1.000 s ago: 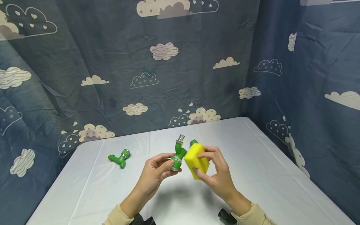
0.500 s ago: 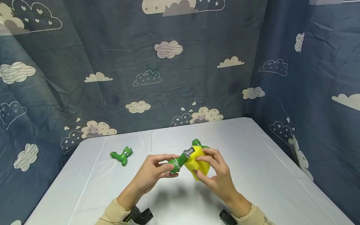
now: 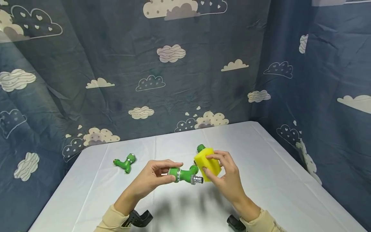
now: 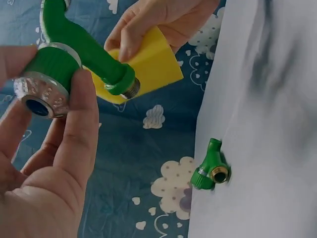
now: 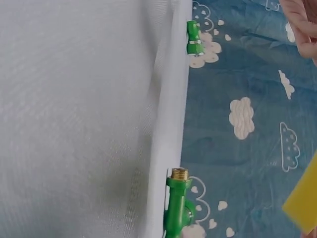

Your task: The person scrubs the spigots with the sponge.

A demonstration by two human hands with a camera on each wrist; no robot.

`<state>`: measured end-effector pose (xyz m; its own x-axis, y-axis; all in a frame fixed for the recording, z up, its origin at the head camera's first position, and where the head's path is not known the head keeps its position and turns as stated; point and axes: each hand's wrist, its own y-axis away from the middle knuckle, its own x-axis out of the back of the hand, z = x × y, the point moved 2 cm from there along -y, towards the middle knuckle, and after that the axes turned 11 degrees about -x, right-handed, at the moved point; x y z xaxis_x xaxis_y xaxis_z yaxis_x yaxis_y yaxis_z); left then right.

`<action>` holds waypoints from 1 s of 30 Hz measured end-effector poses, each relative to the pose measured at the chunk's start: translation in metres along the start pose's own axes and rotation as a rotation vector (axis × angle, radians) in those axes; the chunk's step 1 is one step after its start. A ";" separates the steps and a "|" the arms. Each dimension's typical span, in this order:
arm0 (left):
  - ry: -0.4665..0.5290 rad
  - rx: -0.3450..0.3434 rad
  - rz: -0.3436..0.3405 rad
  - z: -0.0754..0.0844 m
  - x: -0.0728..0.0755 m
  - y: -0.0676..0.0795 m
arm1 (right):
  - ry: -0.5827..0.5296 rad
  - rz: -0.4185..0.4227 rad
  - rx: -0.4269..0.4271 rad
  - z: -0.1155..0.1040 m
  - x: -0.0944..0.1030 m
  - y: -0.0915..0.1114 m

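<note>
My left hand [image 3: 147,175] pinches a green garden tap [image 3: 185,175] by its ribbed knob, between thumb and fingers. The tap lies roughly level, its silver hose nozzle toward the right. To the right, my right hand [image 3: 227,174] grips a yellow sponge [image 3: 208,163] by its sides. In the left wrist view the tap's threaded end [image 4: 131,89] overlaps the sponge [image 4: 153,69]; whether they touch I cannot tell. The right wrist view catches only a corner of the sponge [image 5: 303,201] and part of the left hand [image 5: 303,25].
A second green tap [image 3: 125,163] lies on the white tablecloth [image 3: 278,180] to the left. Behind the sponge sits another green tap [image 3: 200,148], mostly hidden in the head view; the right wrist view shows its brass thread [image 5: 180,173]. A cloud-patterned curtain [image 3: 191,80] surrounds the table.
The left hand has turned the tap: its nozzle pointed up, then up and right, and now points right. The sponge has shifted slightly right, still held.
</note>
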<state>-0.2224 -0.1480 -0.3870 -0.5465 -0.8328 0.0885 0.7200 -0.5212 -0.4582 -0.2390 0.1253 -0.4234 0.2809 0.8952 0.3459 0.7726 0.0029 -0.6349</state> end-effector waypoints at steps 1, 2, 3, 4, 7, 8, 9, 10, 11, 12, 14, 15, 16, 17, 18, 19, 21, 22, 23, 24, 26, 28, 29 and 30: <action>-0.024 0.017 0.020 0.000 0.001 0.000 | -0.033 -0.007 0.020 0.000 0.000 0.000; -0.046 0.034 0.045 -0.001 0.001 0.001 | -0.078 -0.027 0.051 0.000 -0.001 0.000; -0.065 0.052 0.072 -0.001 0.002 0.001 | -0.114 -0.049 0.096 0.000 -0.001 0.001; -0.078 0.066 0.096 -0.002 0.002 0.001 | -0.151 -0.078 0.145 0.000 -0.002 0.002; -0.090 0.052 0.129 -0.004 0.001 -0.001 | -0.217 -0.167 0.263 -0.003 -0.004 0.006; -0.086 0.039 0.132 -0.004 0.000 -0.001 | -0.217 -0.180 0.286 -0.003 -0.004 0.007; -0.079 0.025 0.130 -0.005 0.000 -0.001 | -0.206 -0.182 0.300 -0.004 -0.005 0.008; -0.070 0.005 0.121 -0.005 0.000 -0.001 | -0.200 -0.181 0.299 -0.004 -0.005 0.008; -0.056 -0.014 0.111 -0.005 -0.001 -0.001 | -0.192 -0.177 0.290 -0.003 -0.005 0.008; -0.043 -0.025 0.104 -0.005 -0.001 -0.001 | -0.181 -0.171 0.278 -0.003 -0.004 0.008; -0.018 -0.045 0.089 -0.004 -0.001 0.000 | -0.155 -0.152 0.248 -0.003 -0.004 0.008; -0.003 -0.052 0.081 -0.004 -0.001 0.001 | -0.141 -0.141 0.231 -0.003 -0.003 0.007; 0.009 -0.058 0.075 -0.003 -0.001 0.001 | -0.128 -0.131 0.212 -0.004 -0.003 0.006; 0.016 -0.066 0.068 -0.002 -0.001 0.001 | -0.117 -0.122 0.194 -0.004 -0.003 0.006; 0.020 -0.077 0.061 -0.002 0.000 0.002 | -0.105 -0.111 0.178 -0.004 -0.002 0.005; 0.027 -0.086 0.054 -0.001 0.000 0.002 | -0.090 -0.098 0.163 -0.003 -0.002 0.004; 0.039 -0.117 0.032 0.001 0.001 0.002 | -0.059 -0.067 0.134 -0.002 -0.001 0.002; 0.046 -0.133 0.023 0.002 0.001 0.002 | -0.043 -0.048 0.120 -0.001 -0.001 0.002; 0.053 -0.151 0.014 0.003 0.002 0.002 | -0.031 -0.030 0.105 0.000 0.000 0.001; 0.057 -0.162 0.011 0.003 0.002 0.002 | -0.026 -0.013 0.095 0.001 0.000 0.000; 0.040 -0.183 0.014 0.004 0.003 0.002 | -0.042 0.003 0.083 0.002 0.001 -0.001; -0.005 -0.178 0.041 0.004 0.002 0.001 | -0.098 -0.014 0.111 0.002 0.001 0.000; -0.041 -0.170 0.059 0.003 0.001 0.000 | -0.133 -0.034 0.142 0.001 0.001 0.001; -0.084 -0.157 0.079 0.002 -0.001 0.000 | -0.165 -0.060 0.183 0.000 0.001 0.002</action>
<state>-0.2212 -0.1475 -0.3850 -0.4483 -0.8862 0.1174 0.6800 -0.4233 -0.5987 -0.2370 0.1262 -0.4243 0.1291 0.9517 0.2787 0.6649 0.1254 -0.7363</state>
